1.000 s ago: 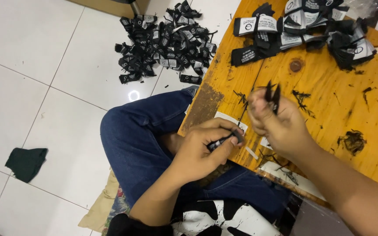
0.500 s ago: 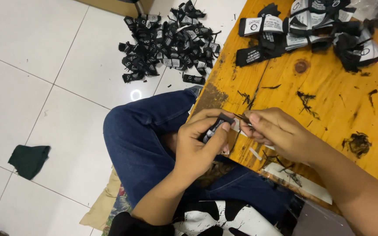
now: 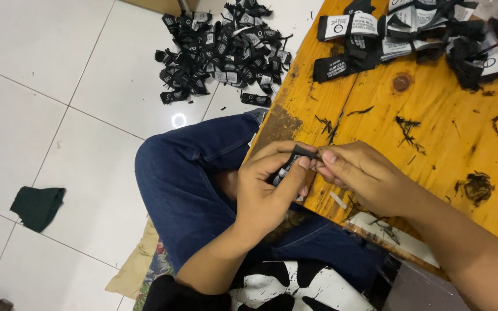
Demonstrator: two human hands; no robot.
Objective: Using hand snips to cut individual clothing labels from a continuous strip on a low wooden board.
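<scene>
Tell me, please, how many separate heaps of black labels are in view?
2: one heap on the floor beyond the knee, one heap on the wooden table at its far end. More may lie beyond the frame.

Two hands, the left hand (image 3: 266, 193) and the right hand (image 3: 364, 178), are pinching one small black label (image 3: 295, 161) between them. Two heaps of black labels are lying about: one heap on the floor (image 3: 220, 49), one heap on the desk (image 3: 416, 29). One dark green cloth (image 3: 37, 206) is lying alone.

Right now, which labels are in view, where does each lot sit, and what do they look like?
Label in hand: small black strip with pale print, pinched between left hand and right hand.
Floor pile: heap of folded black labels on white tiles.
Table batch: black and white folded labels at the wooden table's far edge.
</scene>
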